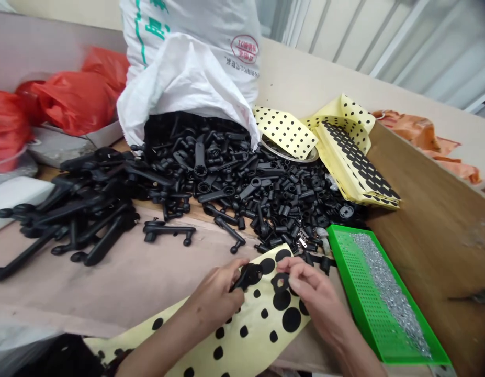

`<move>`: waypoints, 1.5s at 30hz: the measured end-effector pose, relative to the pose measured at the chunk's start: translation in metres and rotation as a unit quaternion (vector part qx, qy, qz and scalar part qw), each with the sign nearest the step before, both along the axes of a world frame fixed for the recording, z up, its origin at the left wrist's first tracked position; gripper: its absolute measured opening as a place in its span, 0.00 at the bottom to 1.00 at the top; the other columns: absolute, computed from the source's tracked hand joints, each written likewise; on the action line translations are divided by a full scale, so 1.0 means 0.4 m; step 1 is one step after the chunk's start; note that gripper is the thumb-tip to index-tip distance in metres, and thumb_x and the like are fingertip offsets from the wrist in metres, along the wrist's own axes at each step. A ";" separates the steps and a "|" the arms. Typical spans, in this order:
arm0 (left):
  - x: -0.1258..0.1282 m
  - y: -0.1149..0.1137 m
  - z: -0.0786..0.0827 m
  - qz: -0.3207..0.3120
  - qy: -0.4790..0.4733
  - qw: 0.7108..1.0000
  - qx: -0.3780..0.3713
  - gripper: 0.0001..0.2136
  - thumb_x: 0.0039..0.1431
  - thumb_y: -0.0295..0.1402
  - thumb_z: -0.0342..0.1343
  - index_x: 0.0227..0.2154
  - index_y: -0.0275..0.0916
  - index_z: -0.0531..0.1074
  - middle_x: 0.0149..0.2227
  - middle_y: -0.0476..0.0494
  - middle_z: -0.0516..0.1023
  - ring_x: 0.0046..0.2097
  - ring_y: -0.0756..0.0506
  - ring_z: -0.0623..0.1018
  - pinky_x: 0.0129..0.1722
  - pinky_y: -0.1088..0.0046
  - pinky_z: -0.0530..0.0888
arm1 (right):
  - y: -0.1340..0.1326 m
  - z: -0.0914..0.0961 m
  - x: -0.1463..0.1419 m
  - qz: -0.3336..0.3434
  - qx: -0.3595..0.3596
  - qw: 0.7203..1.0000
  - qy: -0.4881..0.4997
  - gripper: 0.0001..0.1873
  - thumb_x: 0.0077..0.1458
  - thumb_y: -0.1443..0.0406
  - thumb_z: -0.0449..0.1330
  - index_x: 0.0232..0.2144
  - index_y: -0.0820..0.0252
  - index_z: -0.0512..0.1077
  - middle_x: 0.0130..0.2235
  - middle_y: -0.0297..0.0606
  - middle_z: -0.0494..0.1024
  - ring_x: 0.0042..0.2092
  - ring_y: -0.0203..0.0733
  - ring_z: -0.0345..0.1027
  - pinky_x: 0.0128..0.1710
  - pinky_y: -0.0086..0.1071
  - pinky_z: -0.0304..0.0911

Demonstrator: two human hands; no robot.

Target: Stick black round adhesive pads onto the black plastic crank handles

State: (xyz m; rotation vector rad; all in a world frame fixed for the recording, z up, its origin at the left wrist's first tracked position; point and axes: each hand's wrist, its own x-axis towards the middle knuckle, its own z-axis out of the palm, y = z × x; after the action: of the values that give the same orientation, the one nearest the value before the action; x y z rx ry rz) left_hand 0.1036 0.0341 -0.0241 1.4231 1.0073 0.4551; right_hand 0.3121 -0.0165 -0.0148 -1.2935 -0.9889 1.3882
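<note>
My left hand (pixel 216 296) pinches a small black plastic part (pixel 247 275) above a pale yellow backing sheet (pixel 242 327) printed with black round stickers. My right hand (pixel 308 293) is at the sheet's upper edge, its fingertips pinching a black ring-shaped sticker (pixel 280 283). I cannot tell whether that ring has fully left the sheet. Both forearms rest over the sheet, which runs toward me past the table edge. A large heap of black plastic parts (pixel 242 188) lies just beyond my hands.
A white woven sack (pixel 187 68) spills the heap across the table. Long black handles (pixel 81 220) lie left. A green perforated tray (pixel 379 298) of small silver fasteners sits right. More dotted yellow sheets (pixel 348 146) partly cover a metal dish (pixel 289 152). Red bags (pixel 73 99) lie back left.
</note>
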 end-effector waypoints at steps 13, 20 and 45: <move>0.012 0.001 -0.016 0.008 -0.068 0.991 -0.112 0.22 0.47 0.26 0.49 0.49 0.36 0.68 0.29 0.50 0.74 0.22 0.53 0.67 0.22 0.78 0.69 | 0.027 -0.016 -0.063 0.039 0.011 0.998 0.050 0.08 0.48 0.63 0.62 0.23 0.59 0.68 0.38 0.38 0.71 0.40 0.42 0.64 0.38 0.31 0.57; 0.010 0.001 -0.004 0.007 -0.073 0.990 -0.123 0.23 0.46 0.26 0.49 0.49 0.35 0.68 0.32 0.46 0.76 0.22 0.54 0.68 0.22 0.79 0.68 | 0.024 -0.022 -0.063 0.034 0.007 0.998 0.050 0.07 0.49 0.63 0.62 0.24 0.59 0.68 0.37 0.37 0.72 0.39 0.41 0.64 0.37 0.31 0.57; -0.002 -0.001 0.020 0.005 -0.055 0.992 -0.115 0.14 0.54 0.34 0.46 0.41 0.38 0.72 0.29 0.50 0.73 0.24 0.52 0.70 0.25 0.77 0.66 | 0.028 -0.012 -0.075 0.050 0.024 0.998 -0.011 0.09 0.50 0.61 0.61 0.23 0.59 0.68 0.35 0.37 0.71 0.39 0.42 0.64 0.39 0.32 0.59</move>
State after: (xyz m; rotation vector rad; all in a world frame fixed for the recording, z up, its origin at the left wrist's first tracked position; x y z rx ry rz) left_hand 0.1028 0.0338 -0.0162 1.1752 0.9457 0.4069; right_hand 0.2821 -0.0052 -0.0197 -1.2413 -1.1087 1.4192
